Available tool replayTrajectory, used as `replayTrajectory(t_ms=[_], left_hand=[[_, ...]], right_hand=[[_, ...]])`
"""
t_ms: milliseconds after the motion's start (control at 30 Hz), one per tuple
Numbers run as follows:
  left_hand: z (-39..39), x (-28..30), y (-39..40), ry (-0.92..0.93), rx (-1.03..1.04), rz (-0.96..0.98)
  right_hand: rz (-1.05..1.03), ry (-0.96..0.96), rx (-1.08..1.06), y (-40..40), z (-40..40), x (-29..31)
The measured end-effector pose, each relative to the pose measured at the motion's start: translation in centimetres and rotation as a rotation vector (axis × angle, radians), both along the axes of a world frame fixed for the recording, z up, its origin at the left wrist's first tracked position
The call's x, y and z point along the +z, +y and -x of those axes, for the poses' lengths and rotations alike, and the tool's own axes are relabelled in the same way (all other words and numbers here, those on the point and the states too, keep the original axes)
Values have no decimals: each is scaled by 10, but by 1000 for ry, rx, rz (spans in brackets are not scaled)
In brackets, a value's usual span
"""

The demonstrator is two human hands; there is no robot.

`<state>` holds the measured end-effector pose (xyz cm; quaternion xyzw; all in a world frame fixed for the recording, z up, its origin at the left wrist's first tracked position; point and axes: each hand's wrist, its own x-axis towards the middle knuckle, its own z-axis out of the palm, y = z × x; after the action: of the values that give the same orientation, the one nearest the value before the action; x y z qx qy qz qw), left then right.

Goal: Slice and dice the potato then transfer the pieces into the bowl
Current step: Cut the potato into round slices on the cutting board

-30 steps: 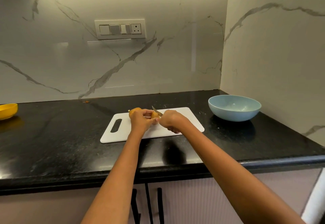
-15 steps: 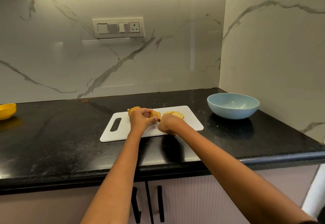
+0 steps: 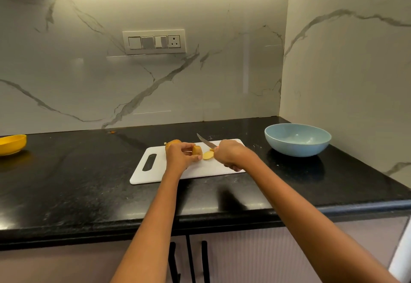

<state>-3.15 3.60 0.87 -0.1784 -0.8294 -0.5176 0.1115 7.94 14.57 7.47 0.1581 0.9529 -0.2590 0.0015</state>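
My left hand [image 3: 180, 157] grips the potato [image 3: 196, 150], my right hand [image 3: 231, 152] grips the knife [image 3: 205, 142]; one slice [image 3: 208, 155] cut, bowl [image 3: 297, 139] unfilled.

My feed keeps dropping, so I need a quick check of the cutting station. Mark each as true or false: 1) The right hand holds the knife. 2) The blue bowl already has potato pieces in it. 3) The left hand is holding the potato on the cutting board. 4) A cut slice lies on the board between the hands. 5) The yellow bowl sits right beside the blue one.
1) The right hand holds the knife: true.
2) False: the blue bowl looks empty.
3) The left hand holds the potato on the cutting board: true.
4) A slice lies between the hands: true.
5) False: the yellow bowl sits at the counter's far left.
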Motion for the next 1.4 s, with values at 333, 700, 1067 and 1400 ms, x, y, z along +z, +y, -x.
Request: replayTrajectory(t_ms=[333, 700, 1067, 1400], left_hand=[[-3, 0, 1, 25, 25, -6], [-2, -1, 4, 38, 51, 7], [-3, -1, 4, 77, 49, -9], [-4, -1, 5, 51, 44, -24]], right_hand=[[-65, 10, 10, -9, 3, -8], [-60, 12, -5, -12, 1, -9], [-92, 8, 16, -23, 14, -14], [-130, -81, 40, -23, 12, -9]])
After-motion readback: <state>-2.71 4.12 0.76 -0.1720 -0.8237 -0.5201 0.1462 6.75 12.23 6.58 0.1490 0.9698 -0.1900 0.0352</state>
